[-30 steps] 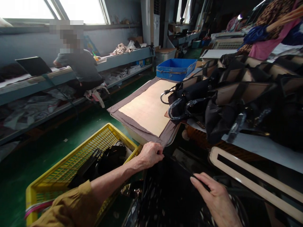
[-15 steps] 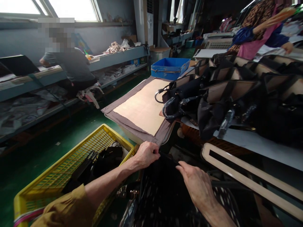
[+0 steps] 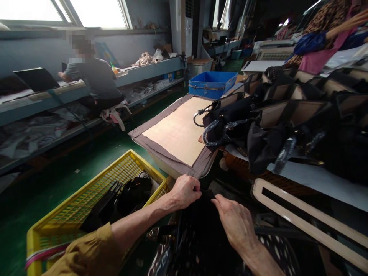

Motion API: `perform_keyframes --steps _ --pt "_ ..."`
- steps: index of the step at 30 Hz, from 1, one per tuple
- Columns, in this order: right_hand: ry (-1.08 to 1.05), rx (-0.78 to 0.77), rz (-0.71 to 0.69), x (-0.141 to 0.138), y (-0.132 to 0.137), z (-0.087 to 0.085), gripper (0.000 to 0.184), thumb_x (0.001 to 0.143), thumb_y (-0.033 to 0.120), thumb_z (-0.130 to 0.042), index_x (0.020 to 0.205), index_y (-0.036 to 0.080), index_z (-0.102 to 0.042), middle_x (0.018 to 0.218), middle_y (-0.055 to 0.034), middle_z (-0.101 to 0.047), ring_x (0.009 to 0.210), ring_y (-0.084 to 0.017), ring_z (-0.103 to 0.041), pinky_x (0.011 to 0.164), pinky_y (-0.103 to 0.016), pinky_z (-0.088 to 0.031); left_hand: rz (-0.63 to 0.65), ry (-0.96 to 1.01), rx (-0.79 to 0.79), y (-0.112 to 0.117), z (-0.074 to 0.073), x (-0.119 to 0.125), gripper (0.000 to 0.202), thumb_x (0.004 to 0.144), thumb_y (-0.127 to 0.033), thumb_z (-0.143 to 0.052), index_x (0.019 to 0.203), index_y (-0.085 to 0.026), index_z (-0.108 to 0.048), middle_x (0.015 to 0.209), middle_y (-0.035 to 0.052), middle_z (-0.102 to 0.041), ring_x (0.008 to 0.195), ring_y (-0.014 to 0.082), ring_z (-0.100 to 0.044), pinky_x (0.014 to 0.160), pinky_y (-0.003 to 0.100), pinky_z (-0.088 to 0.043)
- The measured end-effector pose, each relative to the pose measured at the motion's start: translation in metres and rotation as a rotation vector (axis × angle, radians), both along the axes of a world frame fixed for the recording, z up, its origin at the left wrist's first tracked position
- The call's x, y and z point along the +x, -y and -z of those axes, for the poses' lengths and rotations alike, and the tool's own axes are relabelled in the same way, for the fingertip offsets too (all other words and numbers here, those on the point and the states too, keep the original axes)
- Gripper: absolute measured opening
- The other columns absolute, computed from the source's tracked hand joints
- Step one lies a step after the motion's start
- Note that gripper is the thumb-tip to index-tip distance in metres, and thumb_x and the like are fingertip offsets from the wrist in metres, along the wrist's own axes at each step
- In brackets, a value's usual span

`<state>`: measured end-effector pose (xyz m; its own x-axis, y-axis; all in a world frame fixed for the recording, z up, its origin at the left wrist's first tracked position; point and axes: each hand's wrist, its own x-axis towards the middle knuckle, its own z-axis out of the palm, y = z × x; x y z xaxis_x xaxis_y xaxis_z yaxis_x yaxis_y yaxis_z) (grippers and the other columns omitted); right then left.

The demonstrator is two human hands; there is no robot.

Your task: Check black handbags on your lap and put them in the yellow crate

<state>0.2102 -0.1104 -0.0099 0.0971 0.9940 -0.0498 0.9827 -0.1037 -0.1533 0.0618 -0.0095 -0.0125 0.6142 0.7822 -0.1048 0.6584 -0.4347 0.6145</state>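
Note:
A black handbag [image 3: 201, 226] lies on my lap over spotted cloth, its dark body hard to tell from the shadow. My left hand [image 3: 185, 191] is closed, with thumb and fingers pinching the bag's far edge. Just to the right, my right hand [image 3: 236, 218] grips the same edge between thumb and fingers. A short stretch of black material spans the gap between both hands. Shiny metal hardware [image 3: 155, 234] shows at the bag's left side. The lower part of the bag is too dark to make out.
To my left stands a yellow plastic basket [image 3: 94, 184] with black pieces inside. Ahead is a cloth-edged board [image 3: 175, 130], with a blue bin [image 3: 212, 84] behind. Black bags [image 3: 276, 115] crowd the right table. A pale slotted frame [image 3: 304, 214] juts in. Two people work nearby.
The view has turned slightly left, so the surroundings sit further right. My hands have come a little closer together along the bag's edge, both still gripping.

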Motion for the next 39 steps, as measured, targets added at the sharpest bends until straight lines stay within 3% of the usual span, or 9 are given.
perform_keyframes --steps 11,13,16,18,21,24,28,35,39 --pt "-0.009 0.067 -0.094 -0.018 -0.018 0.013 0.017 0.086 0.014 -0.047 0.095 0.023 -0.058 0.078 -0.0001 -0.07 0.067 -0.018 -0.066 0.051 -0.028 -0.03 0.078 0.06 -0.039 -0.001 -0.004 -0.005 0.011 0.063 -0.014 -0.057 0.056 -0.015 -0.049 0.054 -0.0051 -0.045 0.054 0.0086 -0.04 0.051 0.02 -0.029" --pt "-0.013 0.074 -0.106 -0.017 -0.019 0.015 0.016 0.086 0.013 -0.048 0.094 0.024 -0.057 0.075 0.0015 -0.069 0.066 -0.018 -0.066 0.051 -0.028 -0.029 0.109 0.104 -0.039 -0.002 -0.006 -0.011 0.014 0.061 -0.018 -0.063 0.067 -0.016 -0.05 0.063 -0.0046 -0.049 0.059 0.0099 -0.042 0.053 0.02 -0.031" --pt "0.008 0.114 -0.137 -0.014 -0.017 0.017 0.01 0.087 0.017 -0.048 0.087 0.023 -0.056 0.068 0.0027 -0.067 0.062 -0.018 -0.065 0.05 -0.028 -0.028 0.1 0.15 -0.046 -0.006 -0.009 -0.024 0.048 0.053 -0.02 -0.07 0.095 -0.017 -0.049 0.087 0.0004 -0.055 0.075 0.0142 -0.048 0.063 0.021 -0.038" --pt "0.028 0.167 -0.171 -0.012 -0.016 0.018 0.01 0.088 0.02 -0.047 0.083 0.023 -0.056 0.064 0.0028 -0.065 0.058 -0.017 -0.063 0.051 -0.028 -0.028 0.053 0.127 -0.122 -0.009 -0.009 -0.034 0.059 0.052 -0.014 -0.068 0.107 -0.017 -0.046 0.093 0.002 -0.057 0.078 0.0156 -0.051 0.065 0.022 -0.04" --pt "0.042 0.248 -0.229 -0.008 -0.016 0.02 0.018 0.091 0.025 -0.041 0.081 0.023 -0.055 0.06 0.0027 -0.063 0.054 -0.015 -0.061 0.051 -0.027 -0.027 0.045 0.084 -0.267 -0.016 -0.007 -0.047 0.043 0.059 -0.01 -0.058 0.101 -0.017 -0.056 0.083 -0.001 -0.06 0.074 0.0144 -0.053 0.062 0.021 -0.039" --pt "0.054 0.274 -0.263 -0.005 -0.017 0.021 0.024 0.093 0.027 -0.035 0.08 0.023 -0.055 0.059 0.0027 -0.063 0.051 -0.015 -0.061 0.049 -0.027 -0.026 0.088 0.106 -0.307 -0.021 -0.003 -0.053 0.027 0.065 -0.012 -0.055 0.09 -0.016 -0.066 0.074 -0.0026 -0.061 0.07 0.0132 -0.053 0.06 0.02 -0.039" --pt "0.044 0.275 -0.275 -0.003 -0.02 0.023 0.031 0.094 0.029 -0.03 0.078 0.022 -0.056 0.058 0.0022 -0.063 0.05 -0.015 -0.061 0.048 -0.027 -0.027 0.085 0.129 -0.295 -0.024 0.001 -0.055 0.025 0.067 -0.015 -0.057 0.09 -0.016 -0.069 0.072 -0.0019 -0.063 0.067 0.0127 -0.054 0.059 0.019 -0.038" --pt "0.062 0.239 -0.287 -0.003 -0.021 0.026 0.027 0.093 0.032 -0.034 0.094 0.023 -0.06 0.074 0.0 -0.068 0.057 -0.015 -0.062 0.051 -0.027 -0.032 0.058 0.131 -0.307 -0.021 0.004 -0.056 0.022 0.069 -0.019 -0.058 0.087 -0.015 -0.069 0.068 -0.0019 -0.062 0.063 0.0122 -0.053 0.057 0.019 -0.038" --pt "0.093 0.266 -0.301 -0.006 -0.02 0.027 0.027 0.092 0.029 -0.035 0.095 0.022 -0.06 0.076 -0.0016 -0.067 0.058 -0.016 -0.059 0.055 -0.028 -0.034 0.084 0.209 -0.196 -0.012 -0.002 -0.052 0.031 0.071 -0.013 -0.056 0.101 -0.017 -0.063 0.085 0.0005 -0.064 0.08 0.0145 -0.056 0.071 0.021 -0.042"
